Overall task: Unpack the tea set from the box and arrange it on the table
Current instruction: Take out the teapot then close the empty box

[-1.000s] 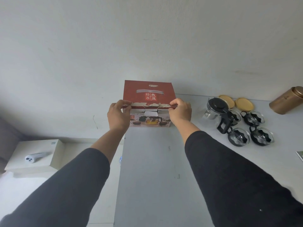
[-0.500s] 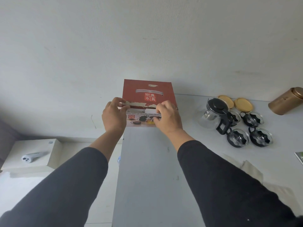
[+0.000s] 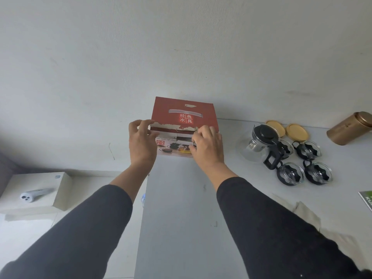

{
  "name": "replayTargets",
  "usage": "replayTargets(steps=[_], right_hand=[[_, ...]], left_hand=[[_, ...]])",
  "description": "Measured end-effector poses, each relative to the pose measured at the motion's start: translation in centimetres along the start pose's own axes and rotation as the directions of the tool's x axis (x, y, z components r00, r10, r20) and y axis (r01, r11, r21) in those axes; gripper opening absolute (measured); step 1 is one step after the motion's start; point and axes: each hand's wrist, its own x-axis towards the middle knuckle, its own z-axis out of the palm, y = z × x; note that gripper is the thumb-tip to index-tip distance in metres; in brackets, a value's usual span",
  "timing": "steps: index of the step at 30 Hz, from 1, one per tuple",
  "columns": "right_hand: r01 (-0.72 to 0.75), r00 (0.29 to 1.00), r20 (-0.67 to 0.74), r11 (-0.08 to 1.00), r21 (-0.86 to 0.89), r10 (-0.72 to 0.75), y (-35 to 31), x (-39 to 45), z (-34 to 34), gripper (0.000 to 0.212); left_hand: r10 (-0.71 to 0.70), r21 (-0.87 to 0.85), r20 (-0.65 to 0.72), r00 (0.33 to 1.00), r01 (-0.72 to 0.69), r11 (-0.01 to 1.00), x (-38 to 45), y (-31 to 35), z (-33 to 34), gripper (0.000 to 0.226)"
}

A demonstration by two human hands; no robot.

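A red tea set box (image 3: 184, 113) stands at the far left of the grey table (image 3: 181, 218), against the wall. My left hand (image 3: 142, 143) rests against its front left edge with the fingers spread over the torn flap. My right hand (image 3: 208, 146) pinches the front flap near its right end. To the right stand a glass teapot (image 3: 259, 147) with a black lid and handle, several glass cups (image 3: 318, 172) in black holders, and two round yellow coasters (image 3: 297, 131).
A gold tin (image 3: 350, 127) lies at the far right by the wall. A green card (image 3: 367, 200) pokes in at the right edge, with beige paper (image 3: 306, 214) near it. Left of the table, a white box (image 3: 40, 190) carries a small white device (image 3: 35, 194).
My right hand has slid left along the box's front flap and closed its fingers on it. My left hand has stayed at the left edge, fingers now looser.
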Motion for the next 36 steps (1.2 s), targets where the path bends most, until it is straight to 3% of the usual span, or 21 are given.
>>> replayTargets(steps=[6, 13, 18, 22, 30, 36], right_hand=[[0.037, 0.999, -0.028, 0.999, 0.036, -0.036, 0.5, 0.3, 0.3, 0.005], [0.048, 0.998, 0.025, 0.994, 0.100, -0.050, 1.3, 0.2, 0.5, 0.008], [0.026, 0.999, -0.045, 0.998, 0.065, -0.023, 1.0, 0.2, -0.1, 0.007], [0.024, 0.998, -0.055, 0.999, 0.026, -0.022, 0.8, 0.2, -0.2, 0.008], [0.064, 0.998, 0.012, 0.987, 0.145, -0.066, 1.1, 0.8, -0.2, 0.005], [0.022, 1.000, 0.012, 0.983, 0.181, -0.024, 1.1, 0.8, 0.4, 0.009]], left_hand=[[0.048, 0.010, 0.028, 0.998, -0.049, 0.999, 1.2, 0.7, 0.2, 0.033], [0.054, 0.053, 0.070, 0.996, -0.058, 0.997, 1.3, 0.0, 0.6, 0.028], [0.147, 0.113, 0.063, 0.987, -0.153, 0.982, 1.6, -0.4, 0.5, 0.023], [0.138, 0.131, 0.078, 0.987, -0.147, 0.980, 2.0, -0.5, 0.5, 0.023], [0.079, 0.082, 0.010, 0.997, -0.079, 0.993, 2.2, -0.1, 0.4, 0.019], [0.090, 0.073, 0.049, 0.995, -0.093, 0.993, 2.1, -0.8, 0.4, 0.017]])
